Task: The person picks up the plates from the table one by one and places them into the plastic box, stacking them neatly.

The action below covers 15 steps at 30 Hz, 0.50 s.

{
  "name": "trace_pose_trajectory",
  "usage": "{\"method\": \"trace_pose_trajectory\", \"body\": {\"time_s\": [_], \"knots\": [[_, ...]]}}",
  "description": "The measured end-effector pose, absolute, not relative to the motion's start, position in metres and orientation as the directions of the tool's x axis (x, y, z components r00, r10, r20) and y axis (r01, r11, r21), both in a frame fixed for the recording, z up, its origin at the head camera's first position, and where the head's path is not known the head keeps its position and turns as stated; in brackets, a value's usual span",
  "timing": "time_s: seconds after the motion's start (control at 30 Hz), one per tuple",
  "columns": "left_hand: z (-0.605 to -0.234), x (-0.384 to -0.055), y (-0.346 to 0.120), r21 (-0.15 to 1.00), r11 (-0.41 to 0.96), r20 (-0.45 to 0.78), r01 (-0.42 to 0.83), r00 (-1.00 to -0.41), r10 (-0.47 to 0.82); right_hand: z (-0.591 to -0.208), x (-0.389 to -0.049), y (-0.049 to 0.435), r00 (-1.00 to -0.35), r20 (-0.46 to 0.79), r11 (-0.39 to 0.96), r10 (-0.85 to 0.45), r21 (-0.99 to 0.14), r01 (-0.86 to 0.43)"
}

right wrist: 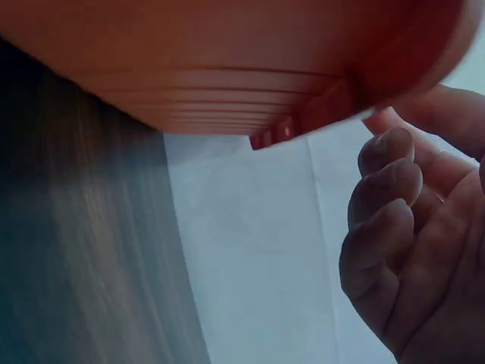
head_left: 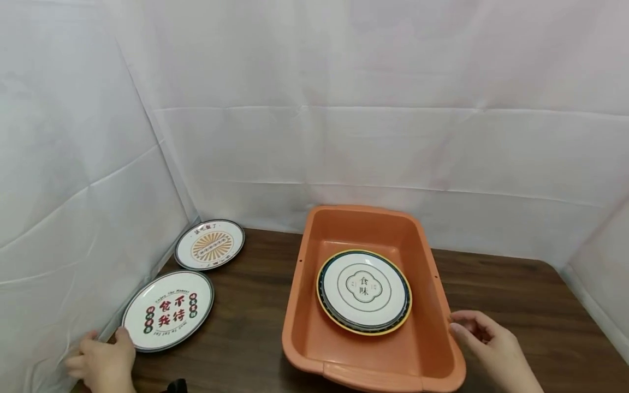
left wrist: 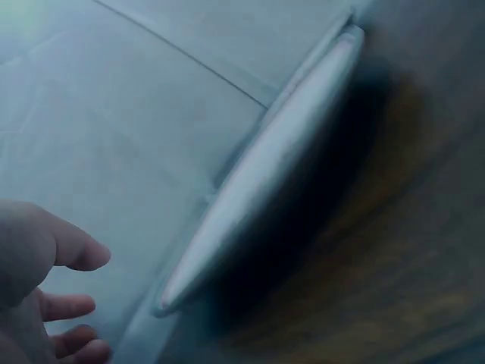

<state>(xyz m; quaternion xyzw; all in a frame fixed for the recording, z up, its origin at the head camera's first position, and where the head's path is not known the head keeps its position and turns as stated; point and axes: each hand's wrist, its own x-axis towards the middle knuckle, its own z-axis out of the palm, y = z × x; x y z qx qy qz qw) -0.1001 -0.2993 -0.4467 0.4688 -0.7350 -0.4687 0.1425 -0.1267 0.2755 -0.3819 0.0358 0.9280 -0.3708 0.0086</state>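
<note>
My left hand [head_left: 105, 360] is at the lower left, beside a white plate [head_left: 169, 311] with red characters. The thumb and fingers are spread apart with nothing between them. In the left wrist view that plate [left wrist: 265, 171] appears edge-on and blurred, a little away from the fingertips. On the other side, my right hand [head_left: 493, 344] holds the right rim of an orange basin [head_left: 307, 305] by thumb and fingertips. The right wrist view shows its curled fingers [right wrist: 379, 235] under the edge of the basin. Stacked plates [head_left: 363, 292] lie inside, the top one white with black characters.
Behind the red-lettered plate lies another plate [head_left: 210, 244] with a yellow sunburst, against the left curtain [head_left: 83, 164]. A white curtain [head_left: 373, 136] hangs along the back of the dark wooden table [head_left: 245, 322]. A small black object [head_left: 177, 386] shows at the bottom edge.
</note>
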Motion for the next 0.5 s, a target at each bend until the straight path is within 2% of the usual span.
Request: {"method": "trace_pose_trajectory", "body": {"time_s": [0.2,0.37,0.5], "knots": [[-0.455,-0.107,-0.301,0.819,0.148,-0.258,-0.554,-0.587,-0.767,-0.387,-0.129,0.274,-0.995,-0.092,0.702,0.033,-0.707,0.088],[-0.46,-0.108,-0.303,0.8,0.103,-0.308,-0.591,-0.552,-0.775,-0.383,-0.133,0.276,-0.985,-0.169,0.654,-0.02,-0.748,0.115],[-0.462,-0.106,-0.303,0.742,0.17,-0.304,-0.648,-0.551,-0.777,-0.38,-0.136,0.277,-0.983,-0.17,0.628,-0.073,-0.773,0.087]]}}
